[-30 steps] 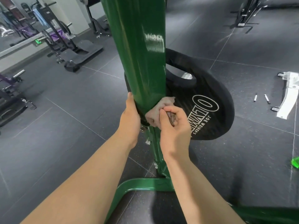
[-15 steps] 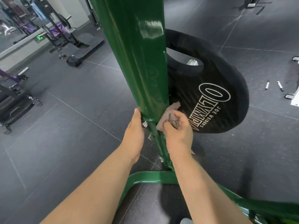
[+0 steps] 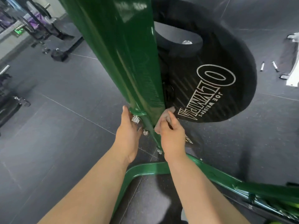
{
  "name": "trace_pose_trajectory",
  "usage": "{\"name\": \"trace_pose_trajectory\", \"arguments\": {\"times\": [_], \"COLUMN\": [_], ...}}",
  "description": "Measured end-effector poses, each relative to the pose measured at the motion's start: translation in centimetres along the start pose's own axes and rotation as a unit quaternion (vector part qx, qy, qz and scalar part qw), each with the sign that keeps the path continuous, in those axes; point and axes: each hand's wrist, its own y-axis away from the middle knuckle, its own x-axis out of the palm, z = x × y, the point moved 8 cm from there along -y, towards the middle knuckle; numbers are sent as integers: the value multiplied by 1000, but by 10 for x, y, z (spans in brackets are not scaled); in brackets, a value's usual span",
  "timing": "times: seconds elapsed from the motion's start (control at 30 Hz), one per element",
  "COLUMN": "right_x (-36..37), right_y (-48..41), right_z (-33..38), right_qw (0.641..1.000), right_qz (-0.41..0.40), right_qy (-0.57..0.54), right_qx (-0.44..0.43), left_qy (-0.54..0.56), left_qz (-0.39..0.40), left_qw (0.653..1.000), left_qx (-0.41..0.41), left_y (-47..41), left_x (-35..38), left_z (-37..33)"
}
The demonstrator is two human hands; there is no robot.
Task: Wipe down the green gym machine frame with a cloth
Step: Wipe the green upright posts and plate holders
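The right hand (image 3: 173,135) pinches the cloth (image 3: 163,118) against the green post (image 3: 123,62) low down; the left hand (image 3: 128,131) rests flat, fingers straight. The base bars (image 3: 145,169) look unwiped.

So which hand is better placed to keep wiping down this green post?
The right hand: it grips the cloth against the green post. The left hand rests bare by the bolts.
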Motion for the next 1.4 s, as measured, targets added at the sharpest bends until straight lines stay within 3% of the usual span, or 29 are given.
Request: {"name": "trace_pose_trajectory", "arguments": {"times": [0.1, 0.2, 0.27, 0.4, 0.5, 0.67, 0.73, 0.83, 0.9, 0.97, 1.07, 1.27, 1.4], "right_x": [-2, -1, 1, 2, 10, 8, 13, 19, 18, 16, 8, 16, 7], "right_y": [-4, 11, 23, 7, 10, 25, 21, -2, -9, -2, 14, -2, 9], "right_z": [-7, 22, 31, -17, -32, 0, -15, -58, -67, -44, -10, -66, -37], "right_qw": [999, 996, 994, 999, 997, 985, 979, 987, 988, 978, 958, 981, 965], "right_qz": [12, -3, -5, -50, -29, -122, -153, -157, -152, -204, -182, -172, -181], "right_qy": [35, -66, -68, -1, 26, -100, -123, -45, 6, -22, -153, -77, -121], "right_qx": [32, -52, -90, 22, 65, -67, -48, 5, 2, -40, -160, -35, -143], "left_qy": [-23, -44, -55, -58, -80, -101, -130, -149, -154, -157, -156, -61, -57], "left_qz": [6, 33, 48, 72, 94, 173, 221, 273, 300, 318, 301, 264, 254], "left_qw": [1000, 998, 997, 995, 991, 979, 966, 950, 941, 935, 940, 959, 955], "left_qx": [-14, -19, -27, -41, -53, -30, -8, 10, 11, 13, 40, 83, 142], "left_y": [-5, -10, -10, -12, -18, -31, -38, -47, -52, -58, -69, -76, -87], "left_x": [-3, -4, -7, -11, -17, -16, -18, -22, -25, -28, -30, -19, -13], "left_z": [11, 18, 23, 23, 24, 25, 32, 43, 53, 65, 74, 69, 58]}}
